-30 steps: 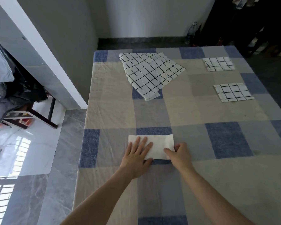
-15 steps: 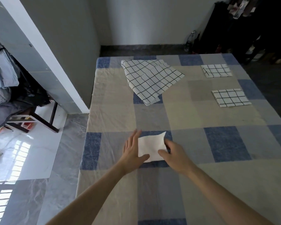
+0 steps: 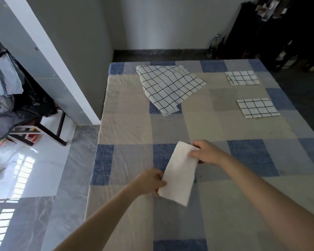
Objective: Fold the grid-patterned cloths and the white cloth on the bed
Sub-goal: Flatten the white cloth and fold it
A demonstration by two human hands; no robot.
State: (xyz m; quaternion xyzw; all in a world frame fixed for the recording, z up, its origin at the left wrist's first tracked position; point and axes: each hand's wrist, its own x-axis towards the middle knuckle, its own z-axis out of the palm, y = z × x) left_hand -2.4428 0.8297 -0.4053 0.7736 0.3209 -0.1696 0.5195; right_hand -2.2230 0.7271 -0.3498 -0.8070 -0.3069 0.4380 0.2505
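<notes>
A white cloth (image 3: 179, 173), folded into a long narrow strip, is held just above the bed (image 3: 225, 134), turned diagonally. My left hand (image 3: 150, 182) pinches its near left edge. My right hand (image 3: 207, 152) grips its far right corner. A large grid-patterned cloth (image 3: 169, 86) lies loosely folded at the far left of the bed. Two small folded grid-patterned cloths lie at the far right: one further back (image 3: 242, 78), one nearer (image 3: 257, 107).
The bed has a blue, grey and beige checked sheet and its left edge (image 3: 96, 151) drops to a grey floor. A white pillar (image 3: 49, 57) and a chair piled with clothes (image 3: 11, 98) stand at the left. Dark furniture (image 3: 279, 33) stands at the back right.
The white cloth lay flat under both hands a second ago. It was then folded narrower and has now been lifted and turned diagonal, with a hand at each end.
</notes>
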